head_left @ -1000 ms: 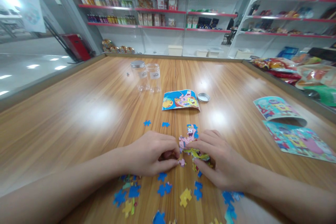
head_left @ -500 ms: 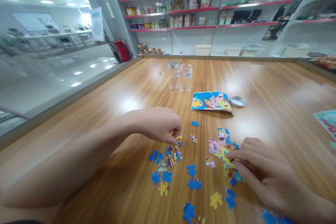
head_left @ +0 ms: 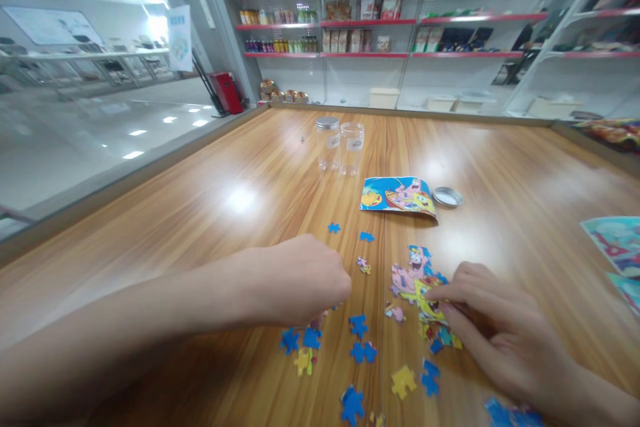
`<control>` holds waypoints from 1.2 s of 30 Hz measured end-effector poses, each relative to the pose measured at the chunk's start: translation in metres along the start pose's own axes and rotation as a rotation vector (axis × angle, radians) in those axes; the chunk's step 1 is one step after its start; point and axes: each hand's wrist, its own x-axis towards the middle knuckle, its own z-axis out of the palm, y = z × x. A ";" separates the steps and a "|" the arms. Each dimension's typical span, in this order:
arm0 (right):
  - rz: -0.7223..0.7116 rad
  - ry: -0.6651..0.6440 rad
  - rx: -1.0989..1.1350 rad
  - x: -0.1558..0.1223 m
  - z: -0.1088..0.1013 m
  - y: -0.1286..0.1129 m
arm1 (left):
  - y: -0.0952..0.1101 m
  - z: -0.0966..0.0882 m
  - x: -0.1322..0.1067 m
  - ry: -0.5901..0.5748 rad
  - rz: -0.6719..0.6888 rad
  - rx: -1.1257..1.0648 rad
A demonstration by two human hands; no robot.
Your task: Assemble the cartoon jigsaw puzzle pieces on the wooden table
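Observation:
A partly joined jigsaw puzzle (head_left: 411, 278) with pink and yellow cartoon figures lies on the wooden table. At its right edge is my right hand (head_left: 500, 327), index fingertip on the yellow part and thumb close below. My left hand (head_left: 305, 277) is over the loose pile to the left, back of the hand upward; its fingers and most of that pile are hidden beneath it. Around them lie a yellow piece (head_left: 403, 381), a pink piece (head_left: 395, 311), and several blue ones, among them a blue piece (head_left: 353, 404) near the front and another blue piece (head_left: 334, 228) beyond my left hand.
A curled picture sheet (head_left: 397, 196) with the cartoon figures lies farther back beside a round metal lid (head_left: 447, 197). Behind are a lidded clear jar (head_left: 328, 145) and a lidless clear jar (head_left: 353, 149). Another picture sheet (head_left: 615, 243) lies at the right.
My left hand has come lower and nearer over the pile, covering much of it. A blue piece now shows beyond that hand. My right hand stays at the puzzle's edge.

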 end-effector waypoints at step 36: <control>-0.015 -0.050 -0.090 0.003 0.008 -0.014 | 0.018 0.057 0.053 0.442 0.023 -0.611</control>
